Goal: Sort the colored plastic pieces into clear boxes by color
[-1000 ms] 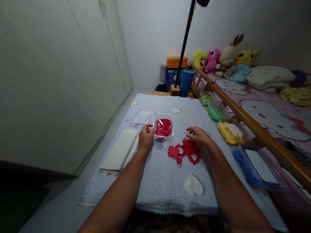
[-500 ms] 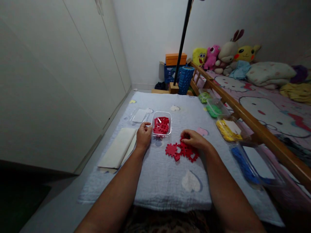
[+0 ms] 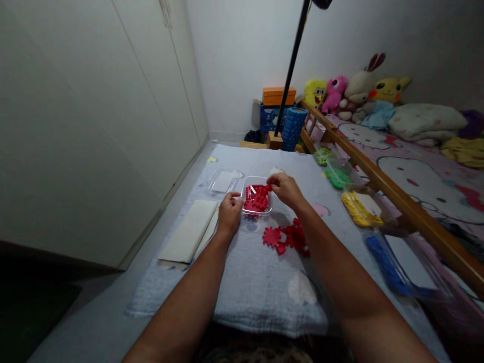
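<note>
A clear plastic box with several red interlocking pieces stands on a light blue blanket. My left hand grips the box's left edge with curled fingers. My right hand reaches over the box's right rim and pinches a red piece there. A cluster of joined red pieces lies on the blanket just in front of the box.
A clear lid and a folded white paper lie left of the box. Clear boxes of green, yellow and blue pieces line the right side along a wooden bed rail. A black pole stands behind.
My right hand has left the red cluster on the blanket and moved up to the box with a red piece pinched. My left hand has stayed on the box.
</note>
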Action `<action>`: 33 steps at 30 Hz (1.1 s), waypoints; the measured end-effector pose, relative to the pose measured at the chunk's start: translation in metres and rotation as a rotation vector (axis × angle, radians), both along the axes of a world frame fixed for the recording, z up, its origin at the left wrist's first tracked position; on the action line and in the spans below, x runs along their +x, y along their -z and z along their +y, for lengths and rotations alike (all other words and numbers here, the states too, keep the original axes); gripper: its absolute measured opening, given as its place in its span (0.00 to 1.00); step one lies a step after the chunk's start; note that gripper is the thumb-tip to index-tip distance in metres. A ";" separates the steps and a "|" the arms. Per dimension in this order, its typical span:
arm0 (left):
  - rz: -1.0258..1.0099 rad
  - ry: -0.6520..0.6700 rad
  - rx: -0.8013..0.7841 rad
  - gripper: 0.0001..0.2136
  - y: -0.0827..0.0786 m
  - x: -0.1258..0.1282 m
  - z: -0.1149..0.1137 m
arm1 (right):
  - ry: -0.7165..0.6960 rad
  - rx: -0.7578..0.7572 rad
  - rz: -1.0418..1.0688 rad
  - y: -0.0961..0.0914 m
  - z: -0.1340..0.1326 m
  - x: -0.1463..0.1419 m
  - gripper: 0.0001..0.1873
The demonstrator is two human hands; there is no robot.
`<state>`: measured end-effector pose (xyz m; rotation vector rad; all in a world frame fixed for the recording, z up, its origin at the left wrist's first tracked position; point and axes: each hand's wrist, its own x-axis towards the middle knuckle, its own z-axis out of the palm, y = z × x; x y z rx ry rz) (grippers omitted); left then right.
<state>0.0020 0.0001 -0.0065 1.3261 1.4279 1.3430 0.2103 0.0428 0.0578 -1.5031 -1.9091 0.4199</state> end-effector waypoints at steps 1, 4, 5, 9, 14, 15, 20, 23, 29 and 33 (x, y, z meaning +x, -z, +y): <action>-0.004 0.001 -0.004 0.13 0.000 0.000 0.000 | 0.004 0.001 -0.036 0.000 0.007 -0.007 0.14; -0.014 0.005 -0.016 0.13 0.002 0.000 0.001 | 0.032 -0.023 -0.109 0.004 0.020 -0.022 0.17; -0.017 0.007 -0.019 0.13 0.003 0.000 0.001 | 0.042 -0.020 -0.121 0.006 0.020 -0.024 0.18; -0.018 0.003 -0.023 0.13 0.004 0.000 0.002 | 0.057 0.044 -0.081 0.012 0.010 -0.015 0.18; -0.010 -0.002 -0.019 0.12 0.002 0.001 0.001 | 0.091 0.032 0.038 0.012 -0.022 0.033 0.13; -0.004 -0.004 -0.017 0.12 0.001 0.001 0.001 | 0.107 0.014 0.039 0.012 -0.030 0.045 0.12; 0.003 0.001 -0.013 0.12 -0.001 0.001 -0.001 | 0.115 -0.228 -0.062 0.022 -0.074 0.096 0.11; 0.005 0.010 -0.012 0.12 -0.001 0.002 -0.001 | 0.073 -0.328 -0.081 0.033 -0.091 0.104 0.17; 0.014 0.013 -0.013 0.13 0.000 0.002 -0.002 | 0.014 -0.327 -0.125 0.050 -0.092 0.089 0.13; 0.010 0.013 -0.010 0.14 0.001 0.001 -0.002 | 0.058 -0.269 -0.142 0.047 -0.087 0.085 0.08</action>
